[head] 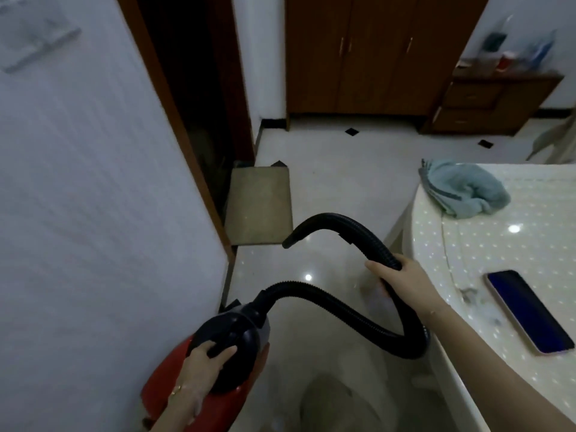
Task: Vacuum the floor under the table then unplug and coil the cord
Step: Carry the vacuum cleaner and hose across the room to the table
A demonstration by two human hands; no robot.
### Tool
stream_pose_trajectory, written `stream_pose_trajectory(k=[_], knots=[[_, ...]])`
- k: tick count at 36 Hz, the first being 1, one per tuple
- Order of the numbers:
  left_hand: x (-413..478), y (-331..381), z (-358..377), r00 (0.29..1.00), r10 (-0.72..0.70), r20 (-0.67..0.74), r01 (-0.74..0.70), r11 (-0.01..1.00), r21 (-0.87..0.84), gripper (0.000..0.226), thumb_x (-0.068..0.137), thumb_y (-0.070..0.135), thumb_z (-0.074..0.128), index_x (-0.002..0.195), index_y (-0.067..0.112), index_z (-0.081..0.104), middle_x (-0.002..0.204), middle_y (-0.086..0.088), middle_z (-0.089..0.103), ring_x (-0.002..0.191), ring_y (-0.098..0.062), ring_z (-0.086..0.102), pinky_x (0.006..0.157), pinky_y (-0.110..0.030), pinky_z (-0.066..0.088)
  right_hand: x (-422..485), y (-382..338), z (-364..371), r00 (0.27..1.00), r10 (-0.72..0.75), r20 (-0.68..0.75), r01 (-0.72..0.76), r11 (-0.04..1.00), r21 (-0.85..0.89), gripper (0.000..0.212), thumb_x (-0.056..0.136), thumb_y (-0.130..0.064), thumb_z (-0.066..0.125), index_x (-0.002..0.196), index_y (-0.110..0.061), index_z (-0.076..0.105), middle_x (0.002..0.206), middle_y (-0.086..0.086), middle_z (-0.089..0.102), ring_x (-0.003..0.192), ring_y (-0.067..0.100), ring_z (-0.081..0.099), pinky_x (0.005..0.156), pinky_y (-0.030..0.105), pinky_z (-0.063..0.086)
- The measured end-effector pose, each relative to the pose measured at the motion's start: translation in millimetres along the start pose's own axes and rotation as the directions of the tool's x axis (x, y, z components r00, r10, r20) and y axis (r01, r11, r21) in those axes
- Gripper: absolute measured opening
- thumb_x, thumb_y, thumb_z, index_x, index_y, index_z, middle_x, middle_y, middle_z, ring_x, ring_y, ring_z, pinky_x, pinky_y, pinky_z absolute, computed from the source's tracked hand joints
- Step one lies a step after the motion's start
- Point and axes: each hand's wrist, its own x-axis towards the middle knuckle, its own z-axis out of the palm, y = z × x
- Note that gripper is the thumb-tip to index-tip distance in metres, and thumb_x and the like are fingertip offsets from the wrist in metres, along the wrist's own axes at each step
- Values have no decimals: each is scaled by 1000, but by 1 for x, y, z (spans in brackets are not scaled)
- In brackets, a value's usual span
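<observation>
A red and black vacuum cleaner [237, 335] hangs low at the bottom left, close to the white wall. My left hand [202, 366] grips its black top handle. A black ribbed hose [330, 299] loops from the vacuum's front down to the right and back up. My right hand [402, 279] grips the hose near its curved end, whose open nozzle [288, 243] points down-left above the floor. The white table [486, 244] with a dotted cover stands at the right. No cord or plug is visible.
On the table lie a phone [530, 310] and a crumpled blue cloth [464, 191]. A beige mat [258, 204] lies by a dark doorway. A wooden wardrobe [374, 54] and a drawer unit [486, 101] stand at the back. The floor is glossy white tile.
</observation>
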Motion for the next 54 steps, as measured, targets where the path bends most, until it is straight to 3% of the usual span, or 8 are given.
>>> stream_pose_trajectory(k=[7,20,28,33,41,46,50,54], knots=[[107,89,-3,1000,-1,17,0,1000,27,23,80,30,72,70,11,64,57,-6,61,58,-25,56,58,-31,40,109,-16,-3,994,57,-96,-49,995,88,26,82,-32,71,76,-11,59,46,-6,57,40,12,52,48,25,45],[284,299,-1,997,36,73,-40,998,57,34,79,31,73,98,4,65,80,-15,68,78,-29,65,70,-34,48,333,-87,-50,982,138,-131,-95,952,290,21,87,-21,67,93,-3,59,60,5,55,49,18,50,48,25,45],[393,431,23,989,92,113,-106,986,131,16,82,23,72,77,11,62,62,-14,60,65,-30,58,66,-35,42,446,-100,-83,955,215,-204,-146,940,307,25,85,-29,69,94,-7,60,65,7,58,53,21,54,57,33,48],[473,514,49,968,106,226,-142,978,150,18,83,21,70,91,5,65,70,-15,61,69,-28,57,65,-32,42,520,-97,-103,910,298,-287,-172,903,394,24,84,-27,70,92,-7,60,61,5,57,50,19,53,58,33,48],[561,648,96,894,107,435,-231,942,243,9,85,16,68,80,12,62,77,-13,62,76,-27,58,66,-31,44,610,-111,-139,804,451,-387,-224,833,506,21,84,-27,70,90,-10,59,62,5,55,50,18,50,55,30,46],[606,723,133,853,119,508,-329,879,346,27,83,20,71,100,1,63,78,-9,60,79,-26,58,70,-33,45,639,-104,-165,714,531,-457,-224,791,569,21,83,-29,70,87,-11,60,61,4,56,51,19,52,58,32,47],[625,774,172,821,102,562,-372,842,391,16,83,21,70,83,6,63,74,-12,62,79,-28,59,78,-38,48,657,-96,-187,648,586,-486,-214,753,622,19,85,-25,69,85,-10,58,60,5,55,48,16,50,54,28,46],[640,814,217,794,72,604,-403,806,434,23,84,22,69,91,1,65,74,-13,62,78,-29,59,78,-39,49,680,-83,-214,606,624,-493,-198,719,667,17,87,-23,67,86,-10,57,61,5,53,48,15,49,51,24,47]])
